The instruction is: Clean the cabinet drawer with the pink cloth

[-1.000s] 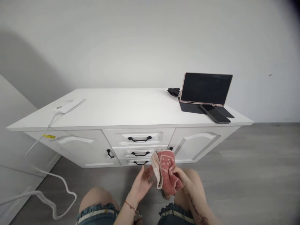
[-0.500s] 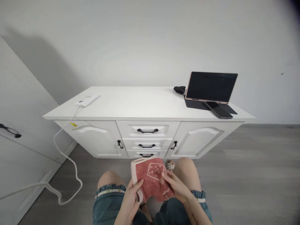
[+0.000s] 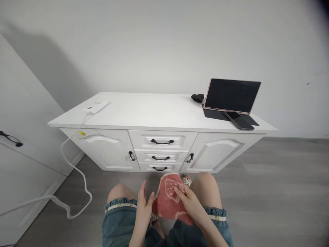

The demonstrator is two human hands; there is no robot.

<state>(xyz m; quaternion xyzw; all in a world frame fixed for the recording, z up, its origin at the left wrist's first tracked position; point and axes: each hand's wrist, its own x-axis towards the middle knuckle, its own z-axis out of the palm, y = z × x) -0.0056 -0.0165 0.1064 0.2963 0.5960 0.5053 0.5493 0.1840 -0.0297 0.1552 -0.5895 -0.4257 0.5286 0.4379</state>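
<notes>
I hold a small red cloth (image 3: 168, 202) with a white dotted pattern and a pale edge above my lap. My right hand (image 3: 189, 202) grips it from the right, thumb over the pattern. My left hand (image 3: 144, 206) stands flat and upright against the cloth's left edge, fingers together and straight; it touches the cloth but does not clasp it. My knees in denim shorts (image 3: 117, 223) show below the hands.
A white sideboard (image 3: 154, 116) with drawers and two doors stands ahead. On it sit a tablet (image 3: 231, 96) on a dark mat, a phone (image 3: 239, 120), a small black object (image 3: 197, 98) and a white power strip (image 3: 96, 107) whose cable (image 3: 74, 171) trails over the grey floor. A white cabinet (image 3: 23, 144) is at left.
The cloth went from hanging in my right hand to being spread by both hands, and is now folded narrower. My left hand has let go and flattened beside it. The view pulled back.
</notes>
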